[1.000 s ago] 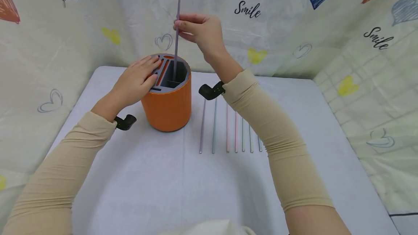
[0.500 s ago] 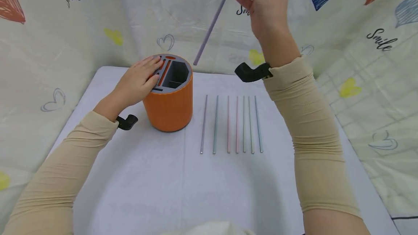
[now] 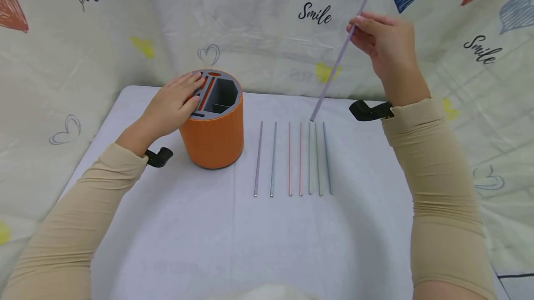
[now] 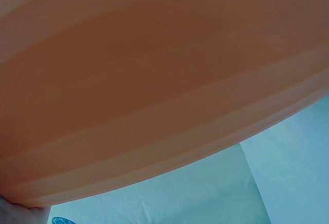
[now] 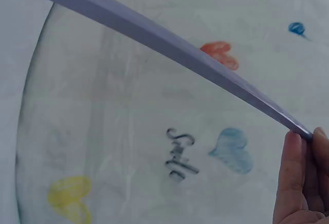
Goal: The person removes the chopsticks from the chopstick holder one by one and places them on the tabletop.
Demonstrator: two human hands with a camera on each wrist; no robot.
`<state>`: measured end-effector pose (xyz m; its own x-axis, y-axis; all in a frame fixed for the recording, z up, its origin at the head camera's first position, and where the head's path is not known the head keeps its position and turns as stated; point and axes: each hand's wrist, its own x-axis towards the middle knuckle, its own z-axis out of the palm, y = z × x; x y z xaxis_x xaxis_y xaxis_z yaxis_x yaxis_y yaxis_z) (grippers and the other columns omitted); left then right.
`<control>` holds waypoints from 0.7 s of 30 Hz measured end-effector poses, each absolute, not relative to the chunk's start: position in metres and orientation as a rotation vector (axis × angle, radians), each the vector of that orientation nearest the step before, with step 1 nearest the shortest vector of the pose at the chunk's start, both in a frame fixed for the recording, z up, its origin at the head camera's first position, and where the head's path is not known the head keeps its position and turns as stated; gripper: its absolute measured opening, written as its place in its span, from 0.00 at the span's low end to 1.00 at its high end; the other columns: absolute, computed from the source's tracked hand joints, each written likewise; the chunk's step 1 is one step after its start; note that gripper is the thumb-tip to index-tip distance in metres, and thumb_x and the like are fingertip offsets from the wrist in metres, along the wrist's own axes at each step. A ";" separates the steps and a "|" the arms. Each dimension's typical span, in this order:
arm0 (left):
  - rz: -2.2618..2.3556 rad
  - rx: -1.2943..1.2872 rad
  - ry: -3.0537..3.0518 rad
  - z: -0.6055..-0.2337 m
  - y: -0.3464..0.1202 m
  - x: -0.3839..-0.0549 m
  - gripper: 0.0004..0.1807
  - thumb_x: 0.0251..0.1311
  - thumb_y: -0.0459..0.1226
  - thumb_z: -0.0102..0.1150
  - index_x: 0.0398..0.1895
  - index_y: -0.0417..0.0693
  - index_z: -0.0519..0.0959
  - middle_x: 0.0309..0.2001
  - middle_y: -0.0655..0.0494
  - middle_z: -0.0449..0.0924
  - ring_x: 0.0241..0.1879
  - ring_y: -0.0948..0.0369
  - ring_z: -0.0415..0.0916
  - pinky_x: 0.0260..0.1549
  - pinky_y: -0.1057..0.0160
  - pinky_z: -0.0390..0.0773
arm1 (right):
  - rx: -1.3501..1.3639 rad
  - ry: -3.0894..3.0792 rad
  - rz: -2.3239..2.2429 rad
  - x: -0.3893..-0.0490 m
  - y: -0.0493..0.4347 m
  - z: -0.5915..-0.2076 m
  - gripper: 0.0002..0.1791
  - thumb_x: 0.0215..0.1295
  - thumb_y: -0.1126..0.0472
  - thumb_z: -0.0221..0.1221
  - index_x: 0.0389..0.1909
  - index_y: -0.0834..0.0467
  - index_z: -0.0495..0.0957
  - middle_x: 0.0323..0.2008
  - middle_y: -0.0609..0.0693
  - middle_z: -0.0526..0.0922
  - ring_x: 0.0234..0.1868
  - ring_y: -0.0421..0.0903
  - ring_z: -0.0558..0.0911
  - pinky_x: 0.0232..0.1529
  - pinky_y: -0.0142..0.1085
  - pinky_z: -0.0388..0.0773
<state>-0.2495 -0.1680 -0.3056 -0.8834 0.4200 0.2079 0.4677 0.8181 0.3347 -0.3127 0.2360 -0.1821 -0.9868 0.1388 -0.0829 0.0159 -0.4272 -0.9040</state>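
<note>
My left hand rests on the top left of an orange round pencil holder, its fingers lying over the grey slotted insert. In the left wrist view the holder's orange wall fills most of the picture. My right hand pinches a thin light purple stick near its upper end, above the table's back right. It slants with its lower end to the left. The right wrist view shows the purple stick with flat faces like an unsharpened pencil, held between thumb and fingertips.
Right of the holder, several thin sticks lie side by side on the white table, among them a purple stick, a pink stick and a blue stick. Behind the table hangs a patterned cloth.
My right hand has lifted the purple stick out of the holder's large compartment, then carried it right and lowered it somewhat. My left hand has stayed on the holder.
</note>
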 end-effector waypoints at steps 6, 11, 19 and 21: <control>-0.599 -0.701 -2.870 -0.306 -0.169 -0.249 0.29 0.70 0.45 0.31 0.70 0.43 0.56 0.72 0.49 0.50 0.73 0.51 0.43 0.71 0.50 0.44 | -0.471 -1.803 2.503 -0.323 0.279 -0.223 0.15 0.45 0.70 0.68 0.37 0.63 0.84 0.30 0.53 0.86 0.31 0.46 0.86 0.35 0.33 0.84; -0.603 -0.688 -2.874 -0.305 -0.171 -0.249 0.29 0.70 0.45 0.31 0.70 0.43 0.56 0.72 0.50 0.50 0.73 0.51 0.43 0.71 0.50 0.44 | -0.578 -1.968 2.473 -0.331 0.310 -0.258 0.06 0.48 0.71 0.66 0.30 0.63 0.84 0.26 0.52 0.86 0.29 0.45 0.86 0.33 0.31 0.83; -0.576 -0.705 -2.878 -0.305 -0.170 -0.249 0.29 0.70 0.45 0.31 0.70 0.43 0.56 0.72 0.49 0.50 0.73 0.51 0.43 0.71 0.51 0.44 | -0.591 -2.230 2.418 -0.330 0.331 -0.307 0.07 0.55 0.71 0.61 0.22 0.60 0.85 0.23 0.52 0.86 0.28 0.44 0.86 0.32 0.31 0.83; -0.589 -0.705 -2.873 -0.306 -0.170 -0.250 0.29 0.70 0.46 0.31 0.70 0.43 0.56 0.72 0.49 0.50 0.73 0.51 0.43 0.71 0.51 0.43 | -0.563 -2.301 2.406 -0.330 0.331 -0.316 0.09 0.57 0.71 0.60 0.22 0.59 0.85 0.23 0.51 0.86 0.28 0.44 0.86 0.33 0.31 0.83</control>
